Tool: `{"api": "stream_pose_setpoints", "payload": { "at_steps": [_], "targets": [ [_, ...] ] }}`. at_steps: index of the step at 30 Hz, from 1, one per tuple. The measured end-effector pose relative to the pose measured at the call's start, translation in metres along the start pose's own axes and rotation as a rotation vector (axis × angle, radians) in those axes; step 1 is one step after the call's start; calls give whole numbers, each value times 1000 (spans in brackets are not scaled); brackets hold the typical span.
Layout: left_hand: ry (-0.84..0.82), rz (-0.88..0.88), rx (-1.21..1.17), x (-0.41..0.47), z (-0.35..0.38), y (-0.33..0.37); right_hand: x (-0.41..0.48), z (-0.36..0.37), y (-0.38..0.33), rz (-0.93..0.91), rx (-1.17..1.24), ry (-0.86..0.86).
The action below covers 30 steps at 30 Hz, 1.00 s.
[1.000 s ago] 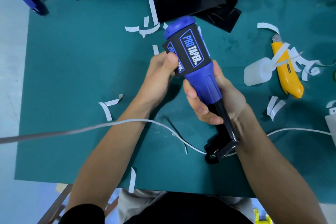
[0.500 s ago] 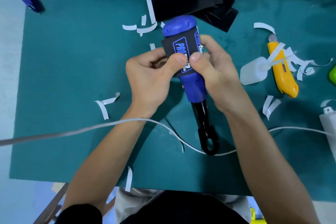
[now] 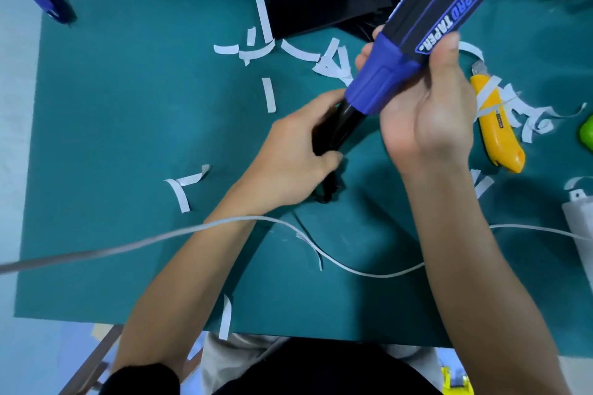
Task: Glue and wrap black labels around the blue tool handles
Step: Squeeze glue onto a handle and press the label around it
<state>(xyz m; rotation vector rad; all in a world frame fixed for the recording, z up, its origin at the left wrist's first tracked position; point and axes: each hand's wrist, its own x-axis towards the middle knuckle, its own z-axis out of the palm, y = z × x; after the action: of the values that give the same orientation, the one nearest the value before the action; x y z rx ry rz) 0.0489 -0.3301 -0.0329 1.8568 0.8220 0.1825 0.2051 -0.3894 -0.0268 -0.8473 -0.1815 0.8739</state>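
Green mat [image 3: 128, 138], white strips [image 3: 269, 95], left fingers [image 3: 321, 101] gripping tool shaft [image 3: 346, 120], right fingers [image 3: 363, 58] gripping blue handle [image 3: 385, 80]

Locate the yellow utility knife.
Head view, right side: the yellow utility knife lies on the green mat, just right of the right hand, with white paper strips across it.

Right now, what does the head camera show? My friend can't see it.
The right hand grips a blue tool handle wrapped in a black label, and the left hand grips its black shaft, above a green mat. White paper strips and a yellow utility knife lie on the mat.
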Motion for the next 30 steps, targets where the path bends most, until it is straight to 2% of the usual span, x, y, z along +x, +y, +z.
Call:
{"api": "stream_pose_setpoints", "payload": {
  "at_steps": [3,7,10,14,19,23,30],
  "targets": [
    [126,-4,26,1,-22,-2,-8,-11,-5,-7,-160,-124],
    [144,-1,161,0,-59,-16,-14,-28,-11,-128,-437,-230],
    [203,-25,237,-6,-69,-12,-19,-35,-6,-215,-718,-195],
    [249,2,343,-6,-69,-17,-28,-42,-1,-232,-1002,-108],
    [266,-41,430,0,-67,-24,-26,-45,8,-145,-1079,-120],
    [262,-58,598,1,-59,-25,-23,-47,15,-140,-1109,-146],
    [142,202,663,12,-16,-27,-20,-55,20,-127,-1179,-125]
  ]
}}
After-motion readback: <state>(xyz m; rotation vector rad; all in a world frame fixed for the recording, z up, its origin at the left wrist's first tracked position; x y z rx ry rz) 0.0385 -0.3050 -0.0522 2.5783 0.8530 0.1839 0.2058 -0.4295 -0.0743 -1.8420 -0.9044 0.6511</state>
